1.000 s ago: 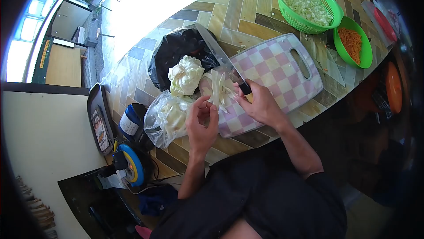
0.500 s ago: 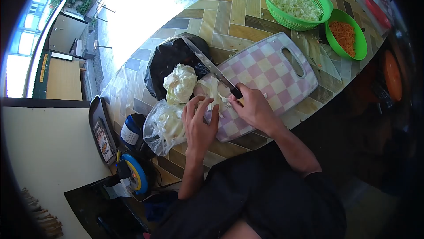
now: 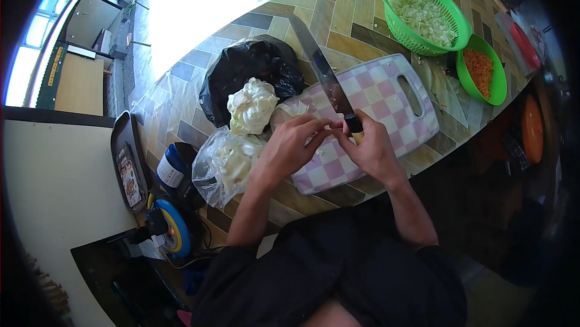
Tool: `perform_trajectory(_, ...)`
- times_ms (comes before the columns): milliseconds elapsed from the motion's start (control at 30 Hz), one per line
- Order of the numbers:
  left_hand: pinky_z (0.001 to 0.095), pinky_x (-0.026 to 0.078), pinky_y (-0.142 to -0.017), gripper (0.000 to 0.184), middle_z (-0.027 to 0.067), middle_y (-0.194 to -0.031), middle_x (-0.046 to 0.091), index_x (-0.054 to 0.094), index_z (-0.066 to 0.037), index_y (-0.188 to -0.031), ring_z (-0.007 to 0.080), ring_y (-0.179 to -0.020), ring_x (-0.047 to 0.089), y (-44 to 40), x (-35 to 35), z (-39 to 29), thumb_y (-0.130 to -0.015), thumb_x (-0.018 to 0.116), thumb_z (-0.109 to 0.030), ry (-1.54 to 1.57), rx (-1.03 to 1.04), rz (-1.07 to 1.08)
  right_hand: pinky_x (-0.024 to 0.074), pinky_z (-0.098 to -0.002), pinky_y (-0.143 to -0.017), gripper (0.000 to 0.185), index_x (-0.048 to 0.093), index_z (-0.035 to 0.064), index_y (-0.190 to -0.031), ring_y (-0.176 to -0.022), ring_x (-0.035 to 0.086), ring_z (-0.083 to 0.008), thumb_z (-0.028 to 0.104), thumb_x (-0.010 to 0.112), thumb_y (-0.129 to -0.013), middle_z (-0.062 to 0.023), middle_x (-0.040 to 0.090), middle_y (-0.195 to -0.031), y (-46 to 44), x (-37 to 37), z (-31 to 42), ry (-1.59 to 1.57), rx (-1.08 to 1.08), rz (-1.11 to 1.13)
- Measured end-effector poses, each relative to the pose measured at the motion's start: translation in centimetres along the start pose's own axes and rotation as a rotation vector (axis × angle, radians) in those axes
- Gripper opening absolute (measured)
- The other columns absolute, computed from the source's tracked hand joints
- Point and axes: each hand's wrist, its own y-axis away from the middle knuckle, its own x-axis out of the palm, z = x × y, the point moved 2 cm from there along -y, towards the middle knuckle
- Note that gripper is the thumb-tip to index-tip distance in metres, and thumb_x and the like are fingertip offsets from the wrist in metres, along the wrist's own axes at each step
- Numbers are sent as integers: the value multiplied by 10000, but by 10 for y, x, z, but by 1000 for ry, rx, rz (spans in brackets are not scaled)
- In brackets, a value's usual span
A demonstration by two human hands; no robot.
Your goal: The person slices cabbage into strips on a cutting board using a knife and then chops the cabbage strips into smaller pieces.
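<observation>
Head view: going by the checkered board
Right hand: fingers wrapped round the knife by its handle, over the board
Left hand: fingers bunched beside the right's, over the board, can't really tell if they're pinching anything
Cabbage: just off the board's left end

One knife, one chopping board
</observation>
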Motion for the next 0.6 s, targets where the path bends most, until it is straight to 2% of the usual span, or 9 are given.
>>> perform_trajectory(100, 433, 577, -790, 221, 144, -1017, 756, 798, -66, -1172, 356, -879, 726, -13, -4, 2, -965, 763, -134, 16, 25, 61, 572, -336, -808, 241, 569, 28, -922, -915, 727, -143, 108, 790, -974, -123, 789, -992, 0, 0, -2, -76, 23, -50)
perform_trajectory(200, 443, 573, -807, 203, 157, -1007, 759, 799, -54, -1146, 367, -887, 727, -23, -6, 7, -968, 747, -138, -25, 58, 162, 578, -336, -837, 240, 559, 25, -924, -945, 719, -140, 88, 783, -980, -133, 792, -1031, -1, -4, -3, -31, 85, -62)
perform_trajectory(300, 454, 568, -821, 188, 174, -980, 756, 789, -31, -1101, 378, -890, 724, -36, -6, 6, -976, 726, -156, -46, 33, 245, 577, -346, -763, 201, 634, -9, -973, -855, 763, -185, 143, 765, -994, -129, 796, -951, -2, -4, -8, -104, 12, -161)
perform_trajectory(333, 457, 566, -824, 187, 179, -969, 755, 784, -22, -1083, 382, -891, 722, -40, -6, 4, -979, 719, -163, -46, 16, 267, 582, -332, -790, 222, 595, 4, -939, -870, 743, -155, 120, 777, -989, -125, 804, -989, -3, -6, -10, -100, 39, -148)
perform_trajectory(600, 470, 564, -826, 176, 189, -972, 755, 750, 1, -1049, 394, -906, 720, -42, -1, 19, -983, 700, -154, 69, 79, 281, 581, -326, -878, 286, 521, 48, -934, -974, 726, -156, 46, 807, -956, -154, 779, -1060, -7, -9, -15, -230, 141, -160)
